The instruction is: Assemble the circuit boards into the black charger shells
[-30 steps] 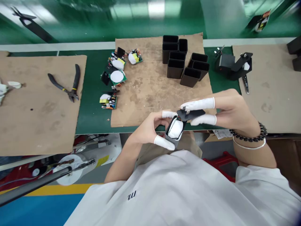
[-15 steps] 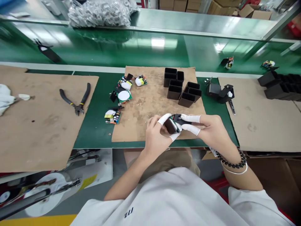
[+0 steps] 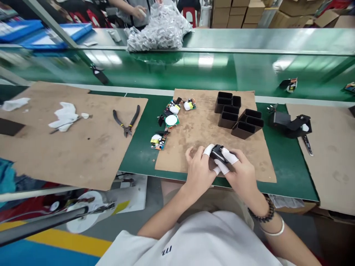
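Between my two hands is a black plastic case (image 3: 217, 152), its open end turned toward my right hand with a dark piece seated in that end. My left hand (image 3: 201, 168) grips the case from the left, white finger covers on its thumb and a finger. My right hand (image 3: 240, 171), also with white finger covers, presses thumb and finger against the other end of the case. Several empty black cases (image 3: 227, 116) stand upright beyond my hands. To the left lie several circuit boards with white and yellow parts (image 3: 171, 120), one board (image 3: 159, 141) nearer me.
Cutting pliers (image 3: 127, 130) and a white cloth (image 3: 65, 116) lie on the left cardboard (image 3: 83, 155). On the right are black adapter parts (image 3: 288, 122) and a slim knife (image 3: 307, 145). A bag of small clear pieces (image 3: 162, 31) sits on the far ledge; a person's hand (image 3: 138, 12) shows behind.
The board and dark end piece have gone deeper into the case, and the white part that stuck out is now mostly inside. My right hand is closer to my left. The view has shifted left.
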Motion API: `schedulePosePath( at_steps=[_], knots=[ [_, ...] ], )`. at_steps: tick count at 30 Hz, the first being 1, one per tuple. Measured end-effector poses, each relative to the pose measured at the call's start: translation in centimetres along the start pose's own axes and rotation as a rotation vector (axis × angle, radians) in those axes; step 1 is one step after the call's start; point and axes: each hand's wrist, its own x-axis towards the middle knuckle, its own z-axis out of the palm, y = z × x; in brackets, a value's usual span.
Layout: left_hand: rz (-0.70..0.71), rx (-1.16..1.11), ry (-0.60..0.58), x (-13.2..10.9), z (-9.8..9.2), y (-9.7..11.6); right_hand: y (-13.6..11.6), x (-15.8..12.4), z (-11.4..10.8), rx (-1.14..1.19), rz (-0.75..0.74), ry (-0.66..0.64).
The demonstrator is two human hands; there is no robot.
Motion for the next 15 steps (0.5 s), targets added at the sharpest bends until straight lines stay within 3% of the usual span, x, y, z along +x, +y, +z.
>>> schedulePosePath(
  at_steps=[2, 4, 9, 12, 15],
  knots=[
    [-0.012, -0.016, -0.013, -0.3, -1.1, -1.1, 0.9, 0.6, -1.0, 0.038, -0.025, 0.067],
    [-0.066, 0.004, 0.058, -0.7, -2.0, -2.4, 1.1, 0.9, -1.9, 0.011, -0.018, 0.163],
    [-0.206, 0.008, 0.2, -1.2, -2.7, -4.3, 0.3, 0.0, -1.8, -0.108, -0.056, 0.017],
    [-0.209, 0.002, 0.195, -1.1, -2.5, -3.9, 0.2, -0.5, -1.7, -0.203, -0.005, 0.075],
    [-0.207, -0.003, 0.195, -1.0, -2.4, -3.6, 0.4, -0.7, -1.8, -0.214, -0.06, 0.069]
  ],
)
